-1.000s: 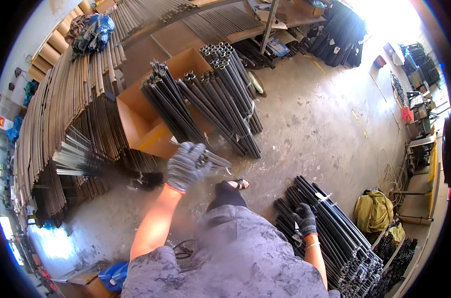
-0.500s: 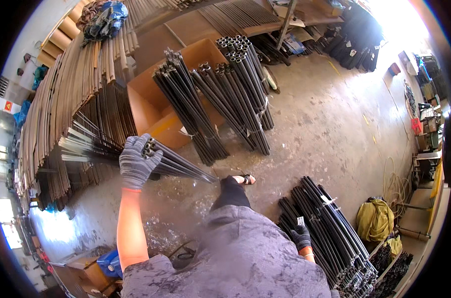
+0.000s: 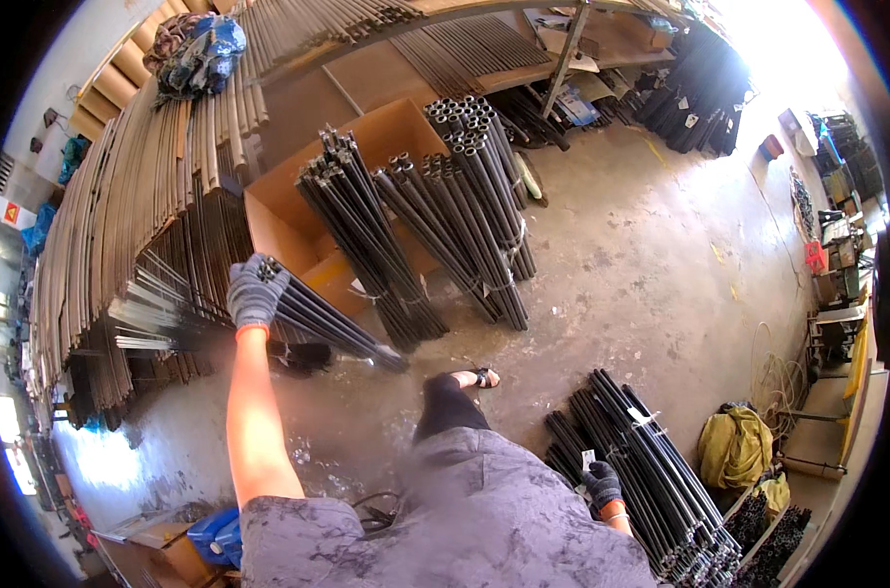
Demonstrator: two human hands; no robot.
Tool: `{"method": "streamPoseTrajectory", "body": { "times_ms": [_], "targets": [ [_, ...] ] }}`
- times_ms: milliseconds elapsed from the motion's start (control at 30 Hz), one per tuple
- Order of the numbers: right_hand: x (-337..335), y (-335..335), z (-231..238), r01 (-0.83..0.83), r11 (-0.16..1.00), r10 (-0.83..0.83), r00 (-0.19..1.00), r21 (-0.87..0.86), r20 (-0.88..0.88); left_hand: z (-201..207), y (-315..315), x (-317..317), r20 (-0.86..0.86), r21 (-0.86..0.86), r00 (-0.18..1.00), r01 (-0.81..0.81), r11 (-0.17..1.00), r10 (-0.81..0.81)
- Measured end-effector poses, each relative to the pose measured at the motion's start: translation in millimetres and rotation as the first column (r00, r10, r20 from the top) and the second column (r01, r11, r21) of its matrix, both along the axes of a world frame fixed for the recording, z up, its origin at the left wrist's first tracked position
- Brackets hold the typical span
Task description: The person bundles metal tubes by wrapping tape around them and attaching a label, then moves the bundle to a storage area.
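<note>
My left hand [image 3: 257, 290], in a grey knit glove with an orange cuff, is closed round the upper end of a bundle of dark metal tubes [image 3: 327, 321]. The tubes slant down to the right, and their lower end is blurred. Just beyond stands an open cardboard box [image 3: 269, 223], with tied bundles of dark tubes [image 3: 367, 235] standing by it. Low on the right, my right hand [image 3: 602, 482], in a dark glove, has its fingers curled beside a white tag [image 3: 588, 459] on another tied tube bundle [image 3: 651, 461]. Its palm is hidden.
A rack of long brown strips [image 3: 122, 206] runs along the left, with pale strips [image 3: 156, 309] jutting out low. More tubes lie on a shelf [image 3: 465, 49] at the back. A yellow-green sack [image 3: 735, 446] and a coiled hose [image 3: 773, 377] sit at the right.
My left hand has moved forward and left with the tubes, and their lower end has swung left. The view has tilted slightly, so the surroundings sit lower. My right hand stays by the right bundle.
</note>
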State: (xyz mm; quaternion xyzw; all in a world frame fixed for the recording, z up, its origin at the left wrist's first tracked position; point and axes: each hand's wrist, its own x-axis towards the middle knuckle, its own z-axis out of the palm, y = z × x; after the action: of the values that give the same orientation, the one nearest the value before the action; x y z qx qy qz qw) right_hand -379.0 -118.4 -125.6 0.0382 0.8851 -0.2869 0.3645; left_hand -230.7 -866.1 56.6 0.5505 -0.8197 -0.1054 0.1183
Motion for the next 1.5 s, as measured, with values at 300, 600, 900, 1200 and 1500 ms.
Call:
{"method": "streamPoseTrajectory", "body": {
  "times_ms": [300,600,900,1200,1500],
  "targets": [
    [15,-6,-33,0.209,0.964,-0.222,0.973,-0.165,-0.066,-39,-80,-39,0.194,0.064,0.981,0.010,0.998,-0.022],
    [80,-28,-35,0.273,0.960,-0.272,0.962,0.070,-0.012,-50,-92,-80,0.186,0.049,0.976,-0.126,0.991,0.115],
    [156,-113,-33,0.803,0.506,-0.855,0.514,-0.315,-0.063,-115,41,-296,0.081,-0.333,0.700,0.690,0.643,-0.710],
    [338,-250,-28,0.958,0.198,-0.978,0.206,0.209,-0.017,-205,352,-459,0.090,0.818,-0.572,0.510,-0.267,-0.815],
    [448,-369,-75,0.946,-0.100,-0.944,0.007,0.308,-0.329,-226,568,-425,-0.401,0.710,-0.493,0.366,-0.602,-0.773]
  ]
}}
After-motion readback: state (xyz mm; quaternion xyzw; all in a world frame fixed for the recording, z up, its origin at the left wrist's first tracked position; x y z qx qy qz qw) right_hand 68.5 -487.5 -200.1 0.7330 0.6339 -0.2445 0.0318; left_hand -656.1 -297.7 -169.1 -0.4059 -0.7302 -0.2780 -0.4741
